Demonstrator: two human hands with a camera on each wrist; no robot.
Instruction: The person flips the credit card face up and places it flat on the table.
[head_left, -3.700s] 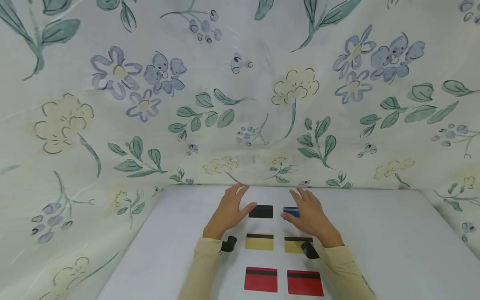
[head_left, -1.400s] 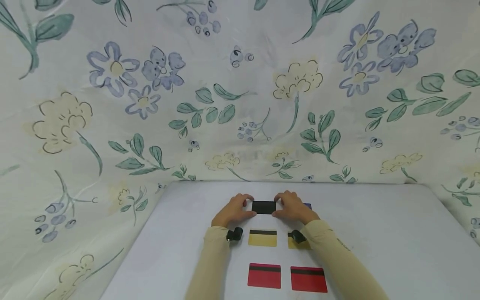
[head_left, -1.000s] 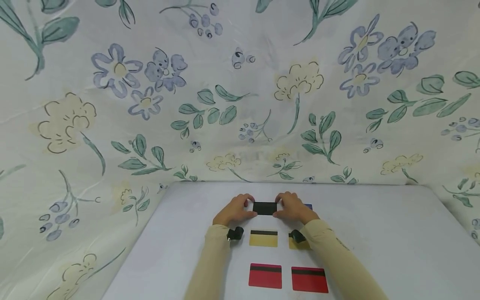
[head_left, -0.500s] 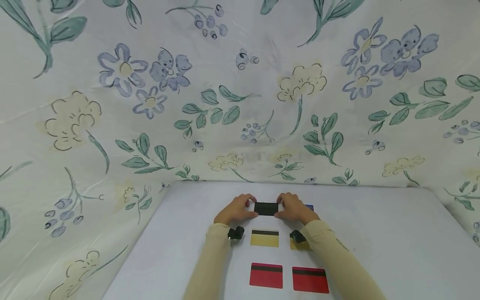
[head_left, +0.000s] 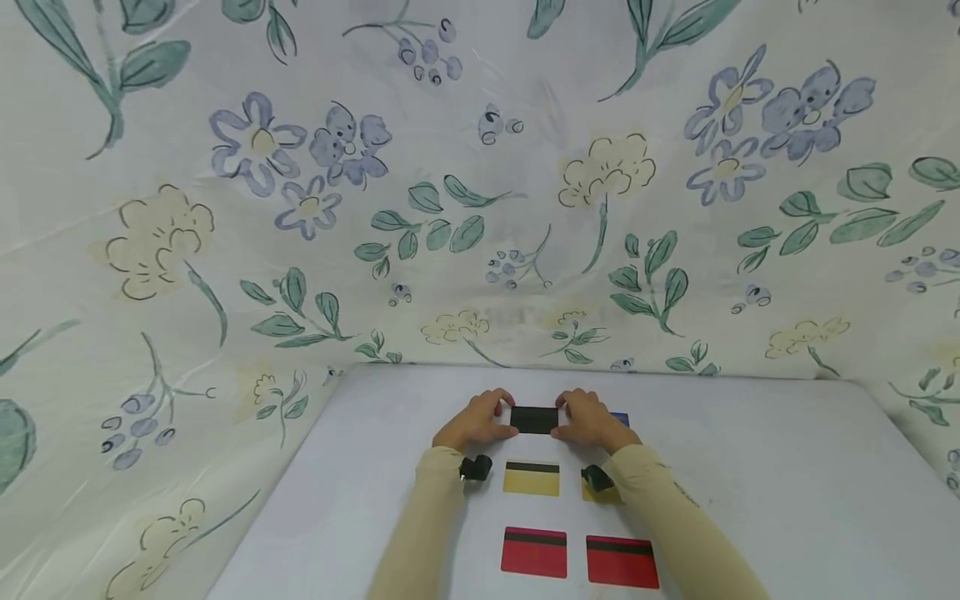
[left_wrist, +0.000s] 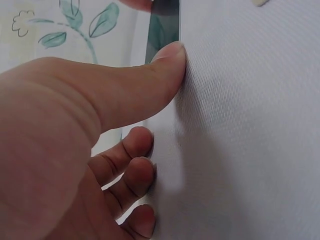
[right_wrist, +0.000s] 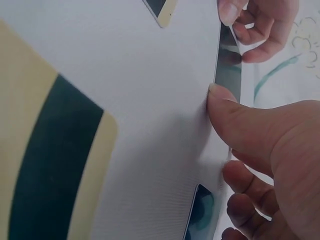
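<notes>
A black card [head_left: 535, 420] lies flat near the far side of the white table. My left hand [head_left: 476, 419] pinches its left end, thumb at the near corner and index finger at the far one. At the right end my right hand [head_left: 587, 418] does the same. The left wrist view has my thumb against the edge of the glossy card [left_wrist: 162, 37], the other fingers curled beside it on the table. From the right wrist, the card [right_wrist: 229, 72] spans between both hands. A blue card [head_left: 621, 418] is mostly hidden behind my right hand.
Two yellow cards with dark stripes, a left one [head_left: 532, 483] and a right one [head_left: 600, 494] partly covered by the wrist camera [head_left: 597, 477], lie nearer. Closest are a left red card [head_left: 534, 560] and a right red card [head_left: 622, 570]. Floral cloth [head_left: 450, 275] rises behind the table [head_left: 780, 467].
Both hands, earlier apart with fingers extended, the right one over the blue card, have come in to the ends of the black card. Over the last second they hold still; the view shifts slightly.
</notes>
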